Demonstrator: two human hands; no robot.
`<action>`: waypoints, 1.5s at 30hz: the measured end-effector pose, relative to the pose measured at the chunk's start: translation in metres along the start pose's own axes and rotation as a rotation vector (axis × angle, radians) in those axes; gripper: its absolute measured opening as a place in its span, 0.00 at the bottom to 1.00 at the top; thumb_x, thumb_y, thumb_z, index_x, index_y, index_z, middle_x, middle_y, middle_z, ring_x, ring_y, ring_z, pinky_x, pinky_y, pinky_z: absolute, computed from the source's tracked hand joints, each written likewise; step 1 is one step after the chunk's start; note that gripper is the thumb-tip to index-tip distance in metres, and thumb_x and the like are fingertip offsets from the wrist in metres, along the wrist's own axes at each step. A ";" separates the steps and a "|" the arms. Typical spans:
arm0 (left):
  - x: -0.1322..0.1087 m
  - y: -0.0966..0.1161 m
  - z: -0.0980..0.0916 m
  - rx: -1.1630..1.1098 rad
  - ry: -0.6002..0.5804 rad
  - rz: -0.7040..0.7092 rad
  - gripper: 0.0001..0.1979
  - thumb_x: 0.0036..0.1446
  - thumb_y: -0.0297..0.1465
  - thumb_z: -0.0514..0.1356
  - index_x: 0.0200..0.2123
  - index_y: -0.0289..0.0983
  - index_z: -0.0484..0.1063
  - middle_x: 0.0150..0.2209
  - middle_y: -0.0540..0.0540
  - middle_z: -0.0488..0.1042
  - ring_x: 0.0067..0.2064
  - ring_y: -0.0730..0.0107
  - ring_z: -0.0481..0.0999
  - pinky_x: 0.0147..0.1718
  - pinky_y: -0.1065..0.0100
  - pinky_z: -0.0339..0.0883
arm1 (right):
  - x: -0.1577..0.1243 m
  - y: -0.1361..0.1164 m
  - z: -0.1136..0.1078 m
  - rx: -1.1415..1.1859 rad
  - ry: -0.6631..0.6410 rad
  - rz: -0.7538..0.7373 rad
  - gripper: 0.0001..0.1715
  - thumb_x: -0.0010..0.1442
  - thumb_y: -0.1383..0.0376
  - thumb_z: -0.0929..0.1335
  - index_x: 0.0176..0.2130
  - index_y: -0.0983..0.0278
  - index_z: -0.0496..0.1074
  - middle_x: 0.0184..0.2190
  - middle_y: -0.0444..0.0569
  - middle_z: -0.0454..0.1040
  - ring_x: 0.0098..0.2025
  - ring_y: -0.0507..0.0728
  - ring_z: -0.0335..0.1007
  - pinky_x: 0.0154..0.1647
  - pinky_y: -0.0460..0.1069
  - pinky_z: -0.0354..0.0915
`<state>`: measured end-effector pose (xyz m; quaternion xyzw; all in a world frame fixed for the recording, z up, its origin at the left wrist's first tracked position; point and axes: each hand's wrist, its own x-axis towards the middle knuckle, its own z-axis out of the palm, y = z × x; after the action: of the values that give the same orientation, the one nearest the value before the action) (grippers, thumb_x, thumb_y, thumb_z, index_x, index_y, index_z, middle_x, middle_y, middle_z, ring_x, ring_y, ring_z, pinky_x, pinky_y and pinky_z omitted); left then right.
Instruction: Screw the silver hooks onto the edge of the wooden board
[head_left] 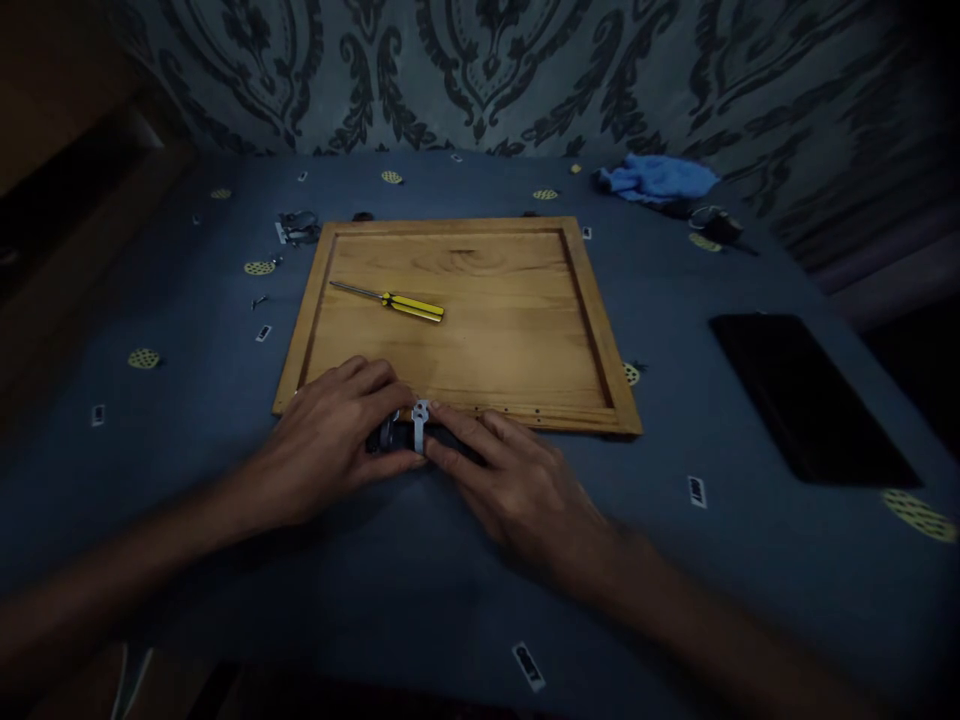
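Note:
A wooden panel [457,345] with a raised frame lies flat on the cloth. At its near edge is a dark handle-like piece [403,438] carrying a small silver metal bracket [421,425]; the fingers partly hide it. My left hand [337,430] is closed around the left end of the dark piece, thumb below and fingers above. My right hand [510,465] pinches at the right side of the bracket, its fingertips against the metal. On the panel rests a screwdriver [412,306] with a yellow and black handle, its shaft pointing left.
Left of the panel lie small metal hardware pieces [300,228] and a loose screw-like bit [259,301]. A dark flat tablet-like slab [814,400] is at the right. A blue cloth [660,178] and a dark object [720,225] sit at the back right, before a patterned backrest [480,75].

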<state>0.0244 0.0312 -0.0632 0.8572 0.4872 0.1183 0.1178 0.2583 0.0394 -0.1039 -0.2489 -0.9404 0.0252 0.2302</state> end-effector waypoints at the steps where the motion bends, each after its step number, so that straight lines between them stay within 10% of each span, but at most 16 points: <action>1: 0.000 0.000 0.000 -0.001 0.007 0.005 0.17 0.62 0.41 0.68 0.47 0.36 0.75 0.41 0.45 0.74 0.44 0.57 0.73 0.40 0.59 0.68 | 0.000 0.000 0.000 0.006 0.003 -0.003 0.21 0.69 0.74 0.63 0.56 0.67 0.78 0.59 0.59 0.78 0.47 0.62 0.78 0.47 0.58 0.79; 22: -0.001 0.001 -0.001 0.007 -0.056 -0.031 0.18 0.63 0.44 0.67 0.49 0.38 0.74 0.44 0.45 0.75 0.46 0.56 0.74 0.43 0.57 0.69 | 0.004 -0.003 -0.003 0.005 -0.045 0.031 0.20 0.68 0.73 0.65 0.55 0.65 0.79 0.59 0.56 0.79 0.46 0.61 0.79 0.46 0.56 0.79; 34: -0.003 -0.037 -0.054 -0.289 -0.079 -0.221 0.22 0.61 0.53 0.63 0.47 0.43 0.76 0.43 0.48 0.80 0.43 0.60 0.79 0.39 0.63 0.71 | 0.001 -0.001 -0.004 0.000 -0.016 0.007 0.20 0.69 0.74 0.62 0.54 0.67 0.79 0.59 0.59 0.78 0.49 0.63 0.79 0.47 0.58 0.79; 45: -0.009 -0.040 -0.047 -0.216 -0.235 -0.086 0.21 0.61 0.47 0.66 0.53 0.44 0.74 0.45 0.48 0.75 0.44 0.63 0.74 0.42 0.65 0.68 | 0.001 -0.001 -0.002 0.014 -0.040 0.011 0.22 0.64 0.76 0.64 0.54 0.66 0.77 0.59 0.58 0.78 0.49 0.63 0.79 0.47 0.57 0.80</action>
<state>-0.0271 0.0473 -0.0319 0.8258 0.4907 0.0640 0.2706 0.2583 0.0392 -0.1013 -0.2519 -0.9432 0.0378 0.2131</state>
